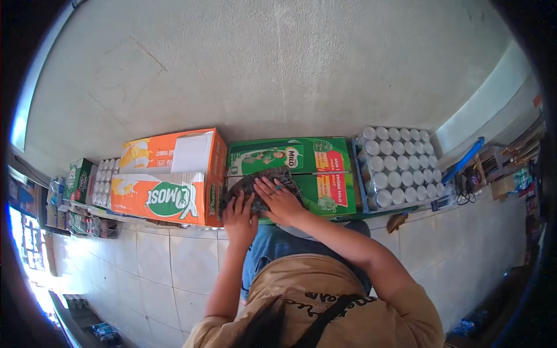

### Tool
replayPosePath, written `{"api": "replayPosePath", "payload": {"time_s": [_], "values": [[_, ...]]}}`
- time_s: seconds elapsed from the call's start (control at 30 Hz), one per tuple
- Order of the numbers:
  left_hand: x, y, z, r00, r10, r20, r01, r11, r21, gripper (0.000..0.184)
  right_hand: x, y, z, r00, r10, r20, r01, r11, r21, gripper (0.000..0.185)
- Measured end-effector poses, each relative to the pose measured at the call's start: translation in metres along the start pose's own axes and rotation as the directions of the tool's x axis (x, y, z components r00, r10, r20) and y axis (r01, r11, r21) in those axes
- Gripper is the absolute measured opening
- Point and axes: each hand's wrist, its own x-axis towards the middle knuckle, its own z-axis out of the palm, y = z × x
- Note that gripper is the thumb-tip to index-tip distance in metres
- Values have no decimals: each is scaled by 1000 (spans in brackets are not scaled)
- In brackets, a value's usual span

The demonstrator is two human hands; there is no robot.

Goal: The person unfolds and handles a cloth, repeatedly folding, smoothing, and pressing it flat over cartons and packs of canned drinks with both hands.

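Note:
A dark, folded cloth (283, 174) lies on top of the green Milo carton (313, 165). My left hand (240, 219) rests on the cloth's near left part, fingers spread over it. Flat on the middle of the same cloth is my right hand (278, 200), its fingers stretched out and a ring on one of them. Both palms face down, and neither hand is closed round anything. Part of the cloth is hidden under the hands.
Left of the Milo carton stands an orange Yomost carton (156, 191). A tray of cans (400, 165) is on the right, near a blue tube (464, 159). More cans (105, 180) and a green box (78, 180) sit far left. A wall (278, 75) rises behind; tiled floor (156, 255) lies below.

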Motion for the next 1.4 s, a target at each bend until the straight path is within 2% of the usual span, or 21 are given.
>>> {"api": "replayPosePath", "payload": {"time_s": [0.07,0.13,0.2,0.37,0.47,0.6,0.67,0.8,0.9,0.93,1.0,1.03,1.07,1.13,1.2,1.3,1.37,1.4], "values": [[6,6,7,1000,-7,12,7,1000,16,59,-2,2,0,999,17,-30,-16,1000,14,81],[17,13,16,997,34,-67,-27,995,94,57,-6,9,2,990,98,-97,-99,995,-13,78],[31,21,24,999,35,-31,-33,997,74,58,-12,22,-5,985,123,-122,-127,992,-24,78],[66,55,45,971,237,8,-237,971,-34,65,-43,61,-39,958,273,-85,-281,954,-101,77],[85,82,65,934,354,45,-346,930,-123,72,-70,82,-47,911,376,-168,-398,909,-124,76],[108,125,96,893,450,-13,-441,868,-228,67,-103,103,-50,822,493,-286,-541,833,-118,73],[119,142,103,877,481,-24,-472,849,-238,66,-112,112,-45,724,577,-378,-585,804,109,69],[133,148,113,870,487,-73,-489,834,-256,63,-104,111,-40,646,624,-440,-660,746,88,69],[141,136,112,869,492,-56,-487,826,-283,61,-95,110,-43,647,638,-417,-697,717,17,72],[144,127,109,872,489,-41,-479,831,-284,62,-90,108,-43,641,641,-423,-700,714,20,72],[151,104,104,883,469,15,-455,863,-220,62,-78,109,-45,757,528,-385,-618,770,-158,73],[151,89,102,897,440,29,-426,882,-200,65,-70,110,-46,802,486,-346,-556,820,-137,75],[149,74,99,911,410,50,-393,897,-201,65,-60,108,-44,804,482,-348,-552,823,-136,75],[141,44,79,934,337,117,-317,935,-160,64,-29,95,-42,874,436,-214,-474,861,-184,77],[130,15,60,964,242,112,-233,968,-91,64,5,82,-24,900,398,-179,-425,892,-153,78],[106,-18,37,983,160,95,-159,987,-15,62,42,50,3,928,295,-228,-320,944,-78,77],[90,-31,27,994,93,52,-86,989,-124,62,53,29,13,932,251,-263,-281,956,-85,75],[83,-32,25,994,108,34,-103,987,-123,60,53,26,14,931,248,-266,-277,958,-77,75]]}}
